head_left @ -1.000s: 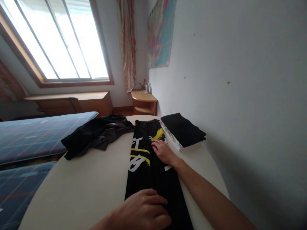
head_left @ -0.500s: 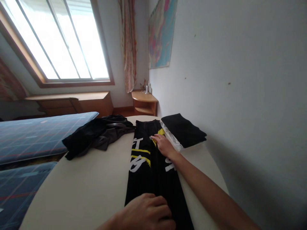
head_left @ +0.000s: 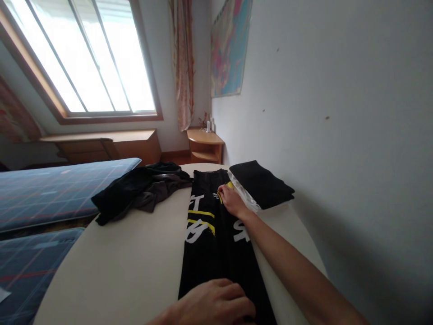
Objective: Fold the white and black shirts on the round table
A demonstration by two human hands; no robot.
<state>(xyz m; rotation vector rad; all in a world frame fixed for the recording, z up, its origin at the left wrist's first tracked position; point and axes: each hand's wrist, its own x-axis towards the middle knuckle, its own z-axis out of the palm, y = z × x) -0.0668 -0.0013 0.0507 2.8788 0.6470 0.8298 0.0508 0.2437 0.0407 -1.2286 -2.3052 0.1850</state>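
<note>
A long black garment (head_left: 219,253) with white lettering and yellow stripes lies lengthwise down the table; whether it is a shirt or trousers I cannot tell. On its far part, at a yellow printed patch, my right hand (head_left: 232,199) pinches the cloth between curled fingers. Near the close end rests my left hand (head_left: 218,302), its fingers bent down and closed on the cloth, with the fingertips partly hidden. Just right of the garment's far end is a neatly folded black cloth (head_left: 262,183) on clear plastic (head_left: 245,194).
A rumpled heap of black and grey clothing (head_left: 142,189) lies at the table's far left. The round cream table (head_left: 115,266) stands beside a white wall (head_left: 355,158). Blue plaid mattresses (head_left: 50,194) are on the left, with a wooden corner shelf (head_left: 205,137) beyond.
My right hand's fingers, stretched flat on the print before, have curled and pinched the cloth there. My left hand stays at the near end. The view has shifted slightly.
</note>
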